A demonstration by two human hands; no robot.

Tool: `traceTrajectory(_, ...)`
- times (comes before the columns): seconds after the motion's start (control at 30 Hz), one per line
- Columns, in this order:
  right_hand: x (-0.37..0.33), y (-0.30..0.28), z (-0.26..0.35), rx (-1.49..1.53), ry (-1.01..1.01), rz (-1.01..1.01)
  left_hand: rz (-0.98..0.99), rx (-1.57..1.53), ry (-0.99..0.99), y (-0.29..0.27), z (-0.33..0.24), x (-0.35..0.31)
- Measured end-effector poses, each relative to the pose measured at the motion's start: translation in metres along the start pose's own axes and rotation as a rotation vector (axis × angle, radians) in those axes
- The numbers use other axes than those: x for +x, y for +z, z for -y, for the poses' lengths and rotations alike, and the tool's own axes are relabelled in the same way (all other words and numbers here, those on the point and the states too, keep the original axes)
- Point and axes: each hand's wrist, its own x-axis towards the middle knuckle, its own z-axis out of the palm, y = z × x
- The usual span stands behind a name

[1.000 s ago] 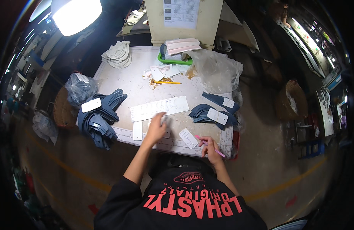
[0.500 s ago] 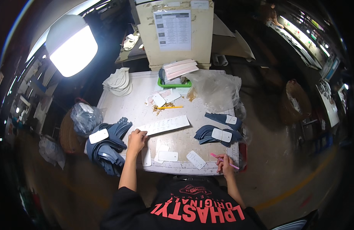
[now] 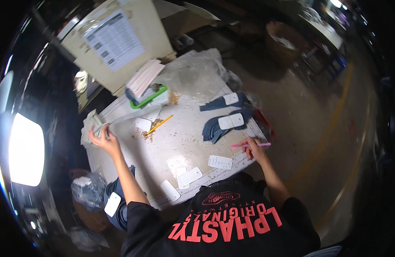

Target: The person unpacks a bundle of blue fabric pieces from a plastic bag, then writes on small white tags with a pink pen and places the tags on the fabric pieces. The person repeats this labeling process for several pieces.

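Note:
My left hand (image 3: 105, 140) reaches to the far left of the table, thumb and fingers spread, fingertips at the near end of a long white paper strip (image 3: 131, 115) and beside a stack of white curved pieces (image 3: 89, 124). Whether the fingertips touch the strip is hard to see. In my right hand (image 3: 254, 150) a pink pen (image 3: 262, 144) is held over the table's right edge. Close to that hand lies a white tag with writing (image 3: 220, 162). Blank white tags (image 3: 190, 175) overlap near the front edge, with another tag (image 3: 170, 190) beside them.
Dark blue fabric pieces (image 3: 214, 130) with white tags lie at the right; more (image 3: 116, 222) sit by my left forearm. A yellow pencil (image 3: 160, 124) rests among rubber bands (image 3: 148, 136). Behind stand a green tray (image 3: 149, 97), clear plastic (image 3: 191, 75) and a cream cabinet (image 3: 152, 30).
The view has turned. My left hand has moved with the paper strip from the table's middle to the far left, and its fingers have spread. My right hand still holds the pen.

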Motion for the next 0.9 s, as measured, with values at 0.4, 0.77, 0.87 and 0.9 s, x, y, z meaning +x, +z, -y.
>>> traceTrajectory(0.4,-0.039,0.056,0.027,0.214,0.033,-0.341,0.585,-0.407,-0.489,0.194,0.146,-0.003)
traceTrajectory(0.77,-0.06,0.043,0.029,0.229,0.088,-0.306,1.177,-0.394,-0.294,-0.002,-0.048,-0.075)
traceTrajectory(0.87,-0.042,0.019,0.027,0.208,0.226,-0.235,1.566,-0.167,-0.503,-0.08,-0.085,-0.099)
traceTrajectory(0.9,-0.033,0.013,0.027,0.177,0.271,-0.189,1.589,0.021,-0.45,-0.105,-0.1,-0.113)
